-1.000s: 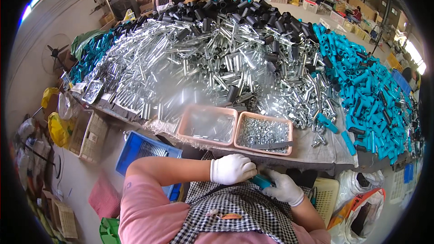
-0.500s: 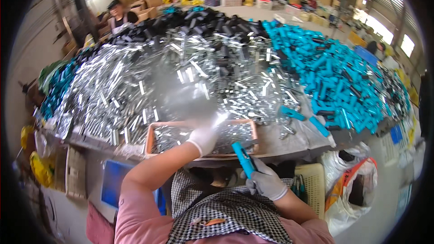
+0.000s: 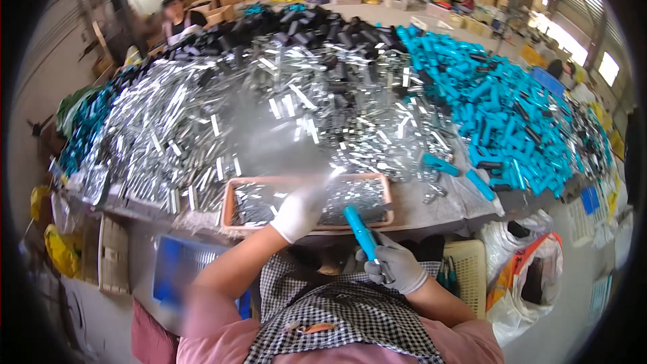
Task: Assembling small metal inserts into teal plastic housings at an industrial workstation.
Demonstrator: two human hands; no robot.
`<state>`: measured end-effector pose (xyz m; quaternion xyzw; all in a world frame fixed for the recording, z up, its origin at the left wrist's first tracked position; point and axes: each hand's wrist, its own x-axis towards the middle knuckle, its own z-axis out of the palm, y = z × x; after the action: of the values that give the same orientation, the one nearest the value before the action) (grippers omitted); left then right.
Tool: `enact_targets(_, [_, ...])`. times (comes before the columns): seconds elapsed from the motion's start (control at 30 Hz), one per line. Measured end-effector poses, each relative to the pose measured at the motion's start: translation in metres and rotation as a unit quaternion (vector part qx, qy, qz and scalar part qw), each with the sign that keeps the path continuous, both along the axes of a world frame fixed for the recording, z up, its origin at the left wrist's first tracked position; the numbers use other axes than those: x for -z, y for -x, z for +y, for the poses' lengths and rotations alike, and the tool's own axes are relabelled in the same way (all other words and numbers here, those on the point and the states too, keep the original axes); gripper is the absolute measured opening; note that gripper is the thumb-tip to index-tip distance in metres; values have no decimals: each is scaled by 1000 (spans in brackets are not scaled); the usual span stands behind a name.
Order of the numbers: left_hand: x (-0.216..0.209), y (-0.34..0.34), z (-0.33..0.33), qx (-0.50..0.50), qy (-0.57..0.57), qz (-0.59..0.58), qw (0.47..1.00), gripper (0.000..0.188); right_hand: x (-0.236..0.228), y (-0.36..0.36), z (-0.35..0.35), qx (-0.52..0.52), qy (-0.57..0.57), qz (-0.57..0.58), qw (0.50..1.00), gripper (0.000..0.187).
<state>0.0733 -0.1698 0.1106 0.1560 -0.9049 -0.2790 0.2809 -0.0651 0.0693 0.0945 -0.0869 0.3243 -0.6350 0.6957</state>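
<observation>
Head view: gripping a teal handle (image 3: 362, 234) in the gloved right hand (image 3: 402, 268), low and right of centre in the frame, with fingers closed around its lower part and its top end tipped up and leftward. Holding the gloved left hand (image 3: 298, 214) over the salmon-rimmed trays (image 3: 228, 205) at lower centre; too blurred at its fingers, cannot tell if open or closed. Showing silvery metal parts (image 3: 148, 121) heaped across the counter (image 3: 450, 209) from left to centre, black sleeves (image 3: 310, 30) at upper centre, teal pieces (image 3: 499, 114) at right.
</observation>
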Motion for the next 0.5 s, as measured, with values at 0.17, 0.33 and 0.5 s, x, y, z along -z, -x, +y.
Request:
enact_targets(0.17, [8,-3,-1,20,9,-9,1000,16,-4,-8,-9,-4,-8,-18,1000,57])
enact_targets(0.33, [16,-3,0,-4,12,39,999,10,1,-15,-15,3,-8,-61,998,54])
enact_targets(0.5, [-3,-6,15,173,37,105,979,12,3,-12,-14,-15,11,-93,996,55])
